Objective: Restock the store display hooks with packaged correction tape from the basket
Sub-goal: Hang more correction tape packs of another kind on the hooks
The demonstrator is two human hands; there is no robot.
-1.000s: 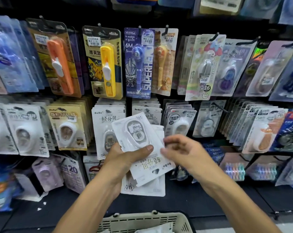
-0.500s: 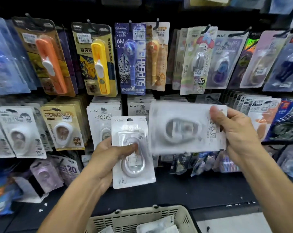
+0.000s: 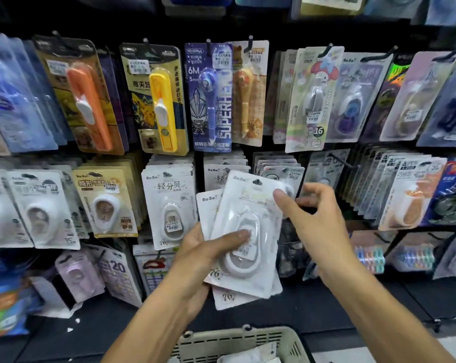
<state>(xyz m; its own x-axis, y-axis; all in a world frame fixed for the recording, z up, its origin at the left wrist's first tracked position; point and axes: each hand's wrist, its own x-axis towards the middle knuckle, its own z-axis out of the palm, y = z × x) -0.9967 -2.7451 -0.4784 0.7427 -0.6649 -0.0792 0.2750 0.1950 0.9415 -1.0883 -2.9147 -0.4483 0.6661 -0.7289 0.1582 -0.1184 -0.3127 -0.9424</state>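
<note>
My left hand point(image 3: 200, 252) grips a fanned stack of white packaged correction tape point(image 3: 244, 244) in front of the middle row, its thumb pressed on the top pack's blister. My right hand point(image 3: 313, 224) hovers just right of the stack; its index fingertip touches the top pack's upper right corner and the other fingers are loosely spread, holding nothing. Matching white packs point(image 3: 169, 203) hang on a hook directly left of the stack, with more of them point(image 3: 223, 170) behind it. The beige basket point(image 3: 237, 341) sits below my arms, holding further white packs point(image 3: 250, 356).
Hooks crowded with other blister packs cover the black display: orange point(image 3: 88, 106) and yellow point(image 3: 164, 108) tools above, yellow-carded tape point(image 3: 103, 205) to the left, dense rows point(image 3: 394, 189) to the right. A dark shelf point(image 3: 313, 307) runs beneath.
My right hand held one pack sideways out to the right; that pack now lies upright on top of the left hand's stack, and the right hand has loosened to a fingertip touch.
</note>
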